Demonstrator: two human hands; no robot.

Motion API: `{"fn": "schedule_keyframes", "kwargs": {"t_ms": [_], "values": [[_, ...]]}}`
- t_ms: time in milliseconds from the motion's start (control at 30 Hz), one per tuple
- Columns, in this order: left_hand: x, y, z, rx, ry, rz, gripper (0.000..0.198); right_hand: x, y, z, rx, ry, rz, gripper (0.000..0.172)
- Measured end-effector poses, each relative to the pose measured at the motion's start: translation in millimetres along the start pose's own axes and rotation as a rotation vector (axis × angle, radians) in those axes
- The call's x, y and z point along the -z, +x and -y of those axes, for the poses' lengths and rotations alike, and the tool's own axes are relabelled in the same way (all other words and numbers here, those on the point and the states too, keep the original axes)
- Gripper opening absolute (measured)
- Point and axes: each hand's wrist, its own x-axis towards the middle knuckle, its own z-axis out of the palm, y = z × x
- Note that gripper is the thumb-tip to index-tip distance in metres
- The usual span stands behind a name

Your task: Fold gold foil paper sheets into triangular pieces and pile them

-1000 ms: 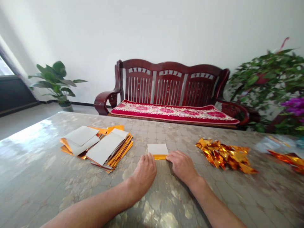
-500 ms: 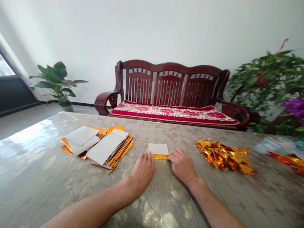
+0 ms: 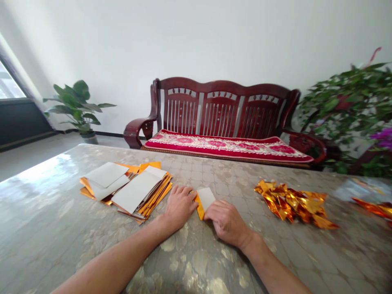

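Note:
A small sheet of paper (image 3: 206, 197), white on top and gold underneath, lies turned at an angle on the marbled table (image 3: 196, 253), with a folded gold strip along its left edge. My left hand (image 3: 180, 205) rests at that gold edge, fingers curled down onto it. At the sheet's near corner my right hand (image 3: 226, 221) presses down, its fingers bent against the paper. Both hands touch the sheet from either side.
A fanned stack of white-and-gold sheets (image 3: 128, 189) lies to the left. A heap of folded gold foil pieces (image 3: 294, 202) sits to the right, more foil (image 3: 374, 207) at the far right. Behind the table stand a red wooden bench (image 3: 223, 122) and potted plants (image 3: 76, 108).
The sheet has been rotated from square-on to a slant, its gold fold now on the left. Both hands shifted with it, the left farther forward, the right nearer to me.

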Motion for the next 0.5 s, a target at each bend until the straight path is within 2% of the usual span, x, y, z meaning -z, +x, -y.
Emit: {"fn": "schedule_keyframes", "kwargs": {"t_ms": [100,167,333,500], "values": [[-3.4,1.3,6.0,-0.012,-0.053,0.024,0.027,-1.1,-1.9,-6.8,-0.172,-0.031,-0.058,0.033],[-5.3,2.2,9.4,-0.020,-0.098,0.045,0.029,-0.2,-2.5,-9.9,-0.248,-0.074,-0.050,0.038],[-7.8,4.2,14.8,-0.038,-0.181,0.077,0.031,3.1,0.9,-5.3,-0.217,-0.082,0.039,0.040],[-8.5,6.0,17.3,-0.036,-0.212,0.094,0.034,2.5,3.1,-0.5,-0.186,-0.048,0.053,0.036]]}}
